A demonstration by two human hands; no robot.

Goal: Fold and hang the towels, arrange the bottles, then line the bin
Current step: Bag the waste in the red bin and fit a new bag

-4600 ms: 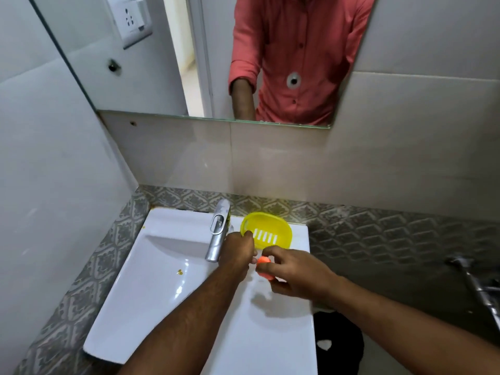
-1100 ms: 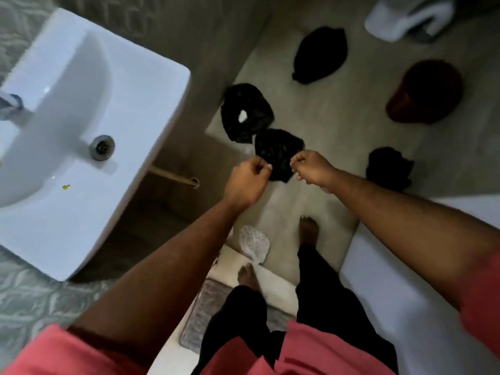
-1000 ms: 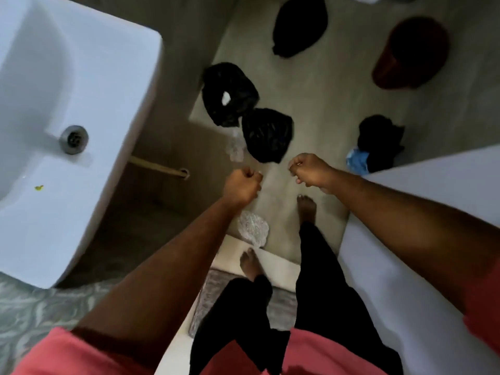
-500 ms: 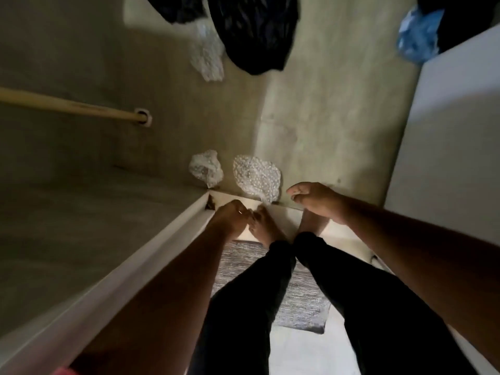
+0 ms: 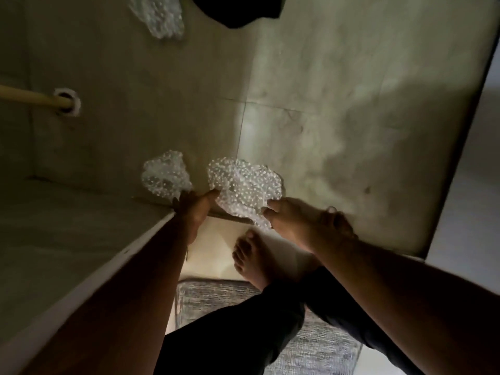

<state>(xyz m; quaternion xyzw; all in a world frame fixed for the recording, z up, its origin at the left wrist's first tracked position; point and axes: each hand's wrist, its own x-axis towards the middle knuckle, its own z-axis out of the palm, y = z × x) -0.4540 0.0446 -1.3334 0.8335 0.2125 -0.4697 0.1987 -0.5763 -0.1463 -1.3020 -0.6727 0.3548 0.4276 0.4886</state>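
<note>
I look straight down at the dim bathroom floor. A crumpled clear plastic sheet with white dots (image 5: 244,185) lies by the doorstep. My left hand (image 5: 195,209) pinches its left edge with the thumb on top. My right hand (image 5: 290,220) grips its lower right edge with curled fingers. A second dotted plastic piece (image 5: 165,176) lies just to the left, and a third (image 5: 159,18) lies at the top. Part of a black bin bag (image 5: 238,8) shows at the top edge. No towels, bottles or bin are in view.
My bare foot (image 5: 251,262) stands on the pale doorstep, above a grey woven mat (image 5: 213,296). A tan drain pipe (image 5: 35,100) enters the wall at left. A white ledge edge (image 5: 89,285) runs along my left arm. A white panel (image 5: 465,185) bounds the right side.
I have bent down from the sink and the black bags to the floor. Both hands have dropped from in front of me onto the dotted plastic sheet and taken hold of its edges.
</note>
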